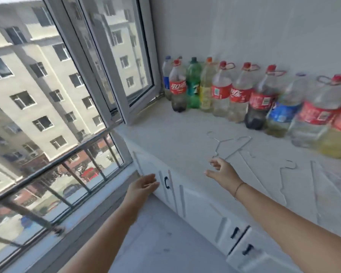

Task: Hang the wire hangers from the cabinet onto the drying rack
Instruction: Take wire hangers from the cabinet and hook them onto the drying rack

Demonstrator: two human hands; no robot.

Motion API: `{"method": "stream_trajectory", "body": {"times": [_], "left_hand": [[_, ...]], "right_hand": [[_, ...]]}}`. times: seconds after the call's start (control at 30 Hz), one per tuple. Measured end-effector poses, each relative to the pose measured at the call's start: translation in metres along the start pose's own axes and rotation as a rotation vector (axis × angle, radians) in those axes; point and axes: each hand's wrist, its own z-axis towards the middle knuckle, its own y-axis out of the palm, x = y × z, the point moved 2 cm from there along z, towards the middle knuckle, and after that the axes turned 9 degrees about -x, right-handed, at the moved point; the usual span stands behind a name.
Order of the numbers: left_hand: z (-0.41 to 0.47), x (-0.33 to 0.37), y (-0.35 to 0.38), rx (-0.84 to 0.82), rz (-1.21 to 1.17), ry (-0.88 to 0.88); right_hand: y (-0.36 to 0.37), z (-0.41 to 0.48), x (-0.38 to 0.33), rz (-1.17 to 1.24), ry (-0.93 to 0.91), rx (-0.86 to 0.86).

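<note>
L hand (144, 185) loose, fingers apart, holding nothing, by cabinet (203, 213) front. R hand (222, 172) empty, fingers spread, over desk (175, 134) edge, just short of nearest hanger (238, 148). More hangers (294, 164) lie flat to the right. Bottles (220, 91) line the wall; window (140, 75) open.

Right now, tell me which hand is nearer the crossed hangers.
Right. The right hand is just short of the hangers; the left hand is lower left, beside the cabinet door.
</note>
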Motion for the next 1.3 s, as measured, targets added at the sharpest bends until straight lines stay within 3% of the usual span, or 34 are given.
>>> {"method": "stream_trajectory", "body": {"times": [0.3,0.57,0.77,0.93,1.2,1.3], "left_hand": [[0.094,0.017,0.131,-0.122,-0.012,-0.086],[0.15,0.021,0.22,-0.256,-0.051,-0.146],[0.182,0.016,0.297,-0.481,-0.094,-0.255],[0.205,0.014,0.338,-0.608,-0.132,-0.337],[0.247,0.026,0.343,-0.702,-0.148,-0.388],[0.273,0.034,0.329,-0.621,-0.158,-0.318]], "right_hand": [[-0.138,0.005,0.137,0.084,0.319,0.308],[-0.181,0.02,0.196,0.315,0.488,0.47],[-0.186,0.037,0.215,0.375,0.489,0.488],[-0.186,0.045,0.21,0.58,0.477,0.417],[-0.187,0.055,0.214,0.764,0.64,0.419],[-0.182,0.068,0.199,0.865,0.498,0.439]]}}
